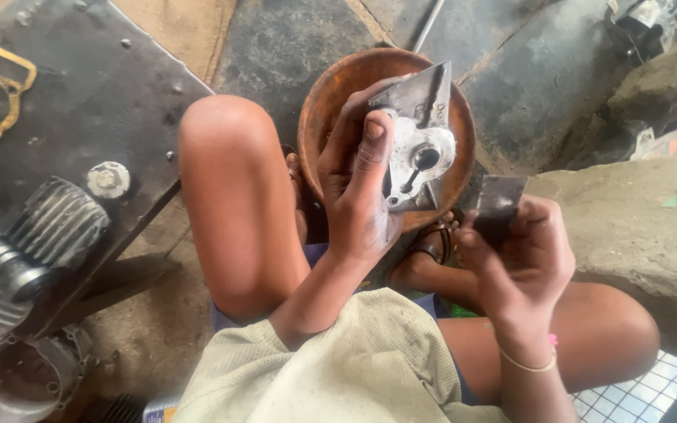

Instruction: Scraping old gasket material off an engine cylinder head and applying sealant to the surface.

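**Metal cover held over rusty bowl**

Left hand (358,184) clamped on one grey metal cover plate (419,141), above one rusty round bowl (331,94) on stained concrete floor (291,39). Right hand (523,251) pinches one dark abrasive sheet (499,202). One finned engine cylinder (56,223) on dark board (95,86) at left

I see soft, even daylight here, bright without being harsh. The metal cover (419,141) in my left hand (358,188) catches a pale sheen on its flat face (no real glare), and the same hand throws a mild shadow onto the rusty bowl (324,102) behind it. Darkness pools below the left hand, under the knee (225,141). Focus is crisp around both hands; my right hand (523,251) looks slightly smeared. Far from the hands, the frame edges bend and soften.
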